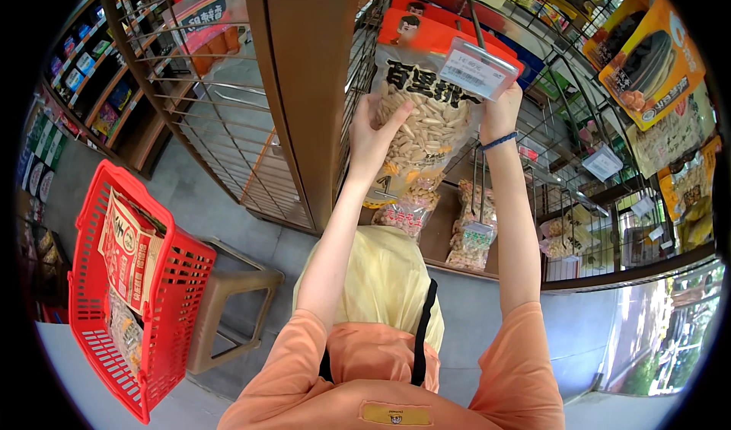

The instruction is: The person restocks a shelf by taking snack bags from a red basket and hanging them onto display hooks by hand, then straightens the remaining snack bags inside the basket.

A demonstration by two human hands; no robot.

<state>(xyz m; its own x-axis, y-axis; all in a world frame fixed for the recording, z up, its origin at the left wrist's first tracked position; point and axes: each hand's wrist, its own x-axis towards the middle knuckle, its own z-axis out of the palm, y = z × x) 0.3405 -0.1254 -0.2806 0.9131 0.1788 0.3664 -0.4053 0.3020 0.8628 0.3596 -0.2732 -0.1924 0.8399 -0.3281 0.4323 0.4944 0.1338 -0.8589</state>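
A large clear bag of pale seeds point(426, 129) with a red top hangs at the wire rack, in front of another red-topped bag. My left hand point(378, 135) grips its left side, thumb across the front and the other fingers mostly hidden behind. At its upper right edge my right hand point(500, 112) is closed on the bag, partly covered by a clear price-tag holder point(478, 71). That holder sits at the end of a metal hook, over the bag's front. A dark blue band circles my right wrist.
To the left, a red shopping basket point(177, 301) holding packaged food rests on a beige plastic stool point(236, 301). A brown rack post point(297, 87) stands left of my hands. Below the bag are peanut packs point(472, 228); more snack bags point(655, 65) hang at right.
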